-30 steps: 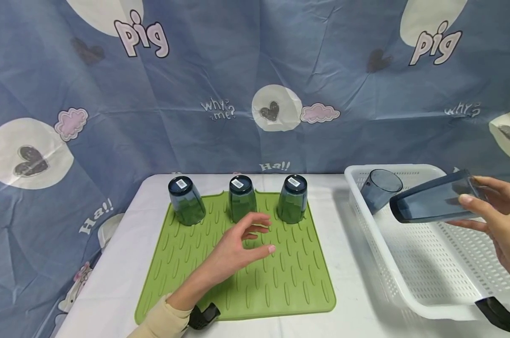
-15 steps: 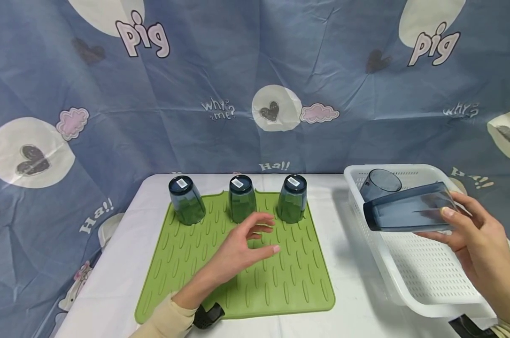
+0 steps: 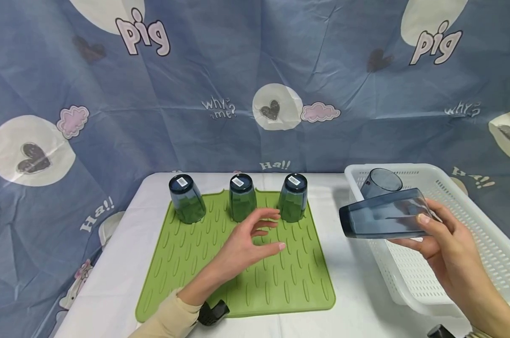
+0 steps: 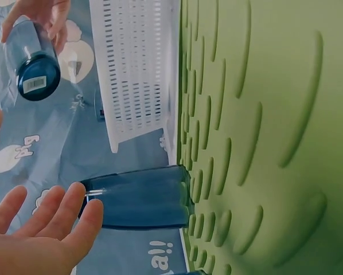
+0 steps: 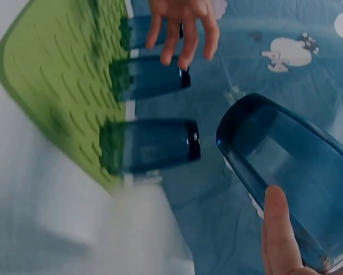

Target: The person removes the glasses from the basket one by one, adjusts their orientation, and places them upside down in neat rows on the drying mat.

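Note:
My right hand grips a blue drinking glass near its mouth, thumb on the side. The glass lies tilted almost level over the basket's left wall, its thick base pointing left. My left hand hovers over the green drying mat, fingers relaxed and holding nothing. Along the mat's back edge three matching glasses stand upside down: a left one, a middle one and a right one. In the left wrist view, the left fingertips overlap one upturned glass.
A white perforated basket stands at the right of the table. Another blue glass leans in its back left corner. White cloth covers the table, and a printed blue curtain hangs behind it.
My right hand has carried the glass leftward from over the basket to its left wall. The left hand has drifted slightly right and up over the mat.

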### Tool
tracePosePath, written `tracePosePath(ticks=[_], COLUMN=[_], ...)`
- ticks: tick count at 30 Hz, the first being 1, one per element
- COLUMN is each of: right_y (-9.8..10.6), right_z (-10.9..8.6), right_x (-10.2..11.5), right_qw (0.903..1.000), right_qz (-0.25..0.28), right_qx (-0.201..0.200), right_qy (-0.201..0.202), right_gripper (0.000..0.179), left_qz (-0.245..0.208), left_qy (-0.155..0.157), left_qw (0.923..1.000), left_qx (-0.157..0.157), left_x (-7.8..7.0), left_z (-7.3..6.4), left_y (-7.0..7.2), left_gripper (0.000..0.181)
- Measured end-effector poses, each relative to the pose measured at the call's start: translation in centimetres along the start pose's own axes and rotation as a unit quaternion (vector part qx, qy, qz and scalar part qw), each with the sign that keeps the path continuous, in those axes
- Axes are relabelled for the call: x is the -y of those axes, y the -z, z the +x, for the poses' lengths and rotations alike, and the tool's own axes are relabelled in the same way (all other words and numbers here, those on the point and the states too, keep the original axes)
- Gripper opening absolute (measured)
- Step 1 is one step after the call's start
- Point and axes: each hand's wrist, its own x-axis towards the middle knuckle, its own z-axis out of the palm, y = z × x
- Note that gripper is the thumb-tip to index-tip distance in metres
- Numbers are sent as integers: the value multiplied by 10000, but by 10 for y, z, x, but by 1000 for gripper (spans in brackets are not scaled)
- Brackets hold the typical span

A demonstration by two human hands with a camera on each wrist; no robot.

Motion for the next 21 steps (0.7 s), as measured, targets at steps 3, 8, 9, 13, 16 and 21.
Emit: tracePosePath(ticks=[3, 8, 9, 13, 16, 21], right_y=[-7, -17, -19, -27, -32, -40], right_z=[-2, -6, -6, -10, -13, -16], right_x=[-6, -18, -21, -32, -38, -45], right_qw=[9999, 9995, 9995, 9995, 9990, 9979], right_qz=[97, 187, 175, 63, 48, -24], right_qx=[33, 193, 202, 174, 218, 243], right_qy=[-86, -148, -162, -251, -385, -599], right_gripper=[40, 41, 40, 40, 40, 40], left_qz=[-84, -284, -311, -435, -514, -644], left_qy=[-47, -181, -196, -269, -366, -524], left_qw=[9999, 9993, 9992, 9985, 9974, 9947], left_qx=[53, 147, 149, 190, 352, 605], left_x=[-1, -1, -2, -2, -2, 0], left_z=[1, 4, 5, 4, 4, 3], left_y=[-2, -5, -6, -10, -12, -17], left_gripper=[63, 63, 63, 65, 66, 70])
